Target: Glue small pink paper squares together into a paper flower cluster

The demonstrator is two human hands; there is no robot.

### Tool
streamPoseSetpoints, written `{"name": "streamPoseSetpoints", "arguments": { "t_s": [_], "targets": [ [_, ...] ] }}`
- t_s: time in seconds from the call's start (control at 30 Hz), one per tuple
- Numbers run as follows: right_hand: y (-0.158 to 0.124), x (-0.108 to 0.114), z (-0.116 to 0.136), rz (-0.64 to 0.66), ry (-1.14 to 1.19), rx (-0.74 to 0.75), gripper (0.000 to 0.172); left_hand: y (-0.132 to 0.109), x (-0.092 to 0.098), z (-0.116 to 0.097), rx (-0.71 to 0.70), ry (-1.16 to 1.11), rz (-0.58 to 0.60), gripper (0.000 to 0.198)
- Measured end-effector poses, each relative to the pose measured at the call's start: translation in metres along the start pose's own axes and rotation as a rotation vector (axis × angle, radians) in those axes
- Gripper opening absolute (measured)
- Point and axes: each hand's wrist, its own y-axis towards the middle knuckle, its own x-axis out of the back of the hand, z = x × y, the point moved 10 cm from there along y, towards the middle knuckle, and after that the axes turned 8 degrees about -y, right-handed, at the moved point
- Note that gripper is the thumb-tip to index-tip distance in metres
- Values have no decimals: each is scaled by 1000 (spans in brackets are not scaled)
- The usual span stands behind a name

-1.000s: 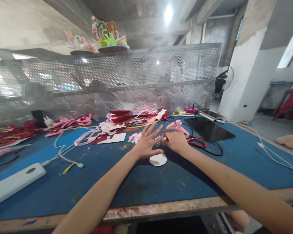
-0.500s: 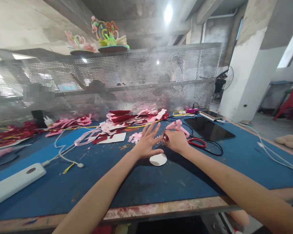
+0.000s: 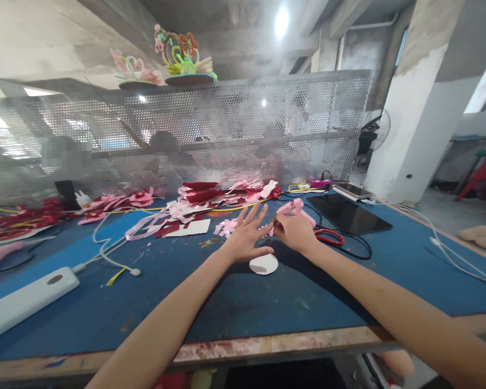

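Observation:
My left hand (image 3: 247, 236) is spread over the blue mat, fingers apart, with nothing in its grasp. A white oval piece (image 3: 263, 264) lies just below its thumb. Small pink cut pieces (image 3: 225, 228) are scattered beside and behind the fingers. My right hand (image 3: 294, 231) is closed in a pinch close to the left fingertips; whatever lies between its fingers is hidden. Behind the right hand rests a pink glue gun (image 3: 303, 212). Red-handled scissors (image 3: 329, 236) lie to its right.
A heap of pink and dark red pieces (image 3: 202, 197) lies at the back. To the right is a black tablet (image 3: 350, 213) with cables. A white power strip (image 3: 32, 305) lies at left, near a white cable (image 3: 117, 265). A perforated metal screen (image 3: 227, 135) closes the far edge.
The view has shifted very slightly. My right hand has edged a little to the right, away from the left fingertips; the left hand stays spread in place.

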Motion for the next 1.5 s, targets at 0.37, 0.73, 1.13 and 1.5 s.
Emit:
{"name": "streamPoseSetpoints", "arguments": {
  "t_s": [0.37, 0.73, 1.13, 1.5],
  "targets": [
    [3, -14, -4, 62, -17, -26, 27, -25, 4, 88, 525, 53, -10, 33],
    [4, -11, -5, 42, 31, -22, 27, -62, -18, 142, 839, -59, 237, 28],
    [5, -12, 4, -13, 146, 114, 27, -71, 9, 146, 991, -3, 113, 28],
    [11, -22, -1, 16, 164, 119, 28, -75, 18, 148, 1041, 12, 62, 29]
  ]
}}
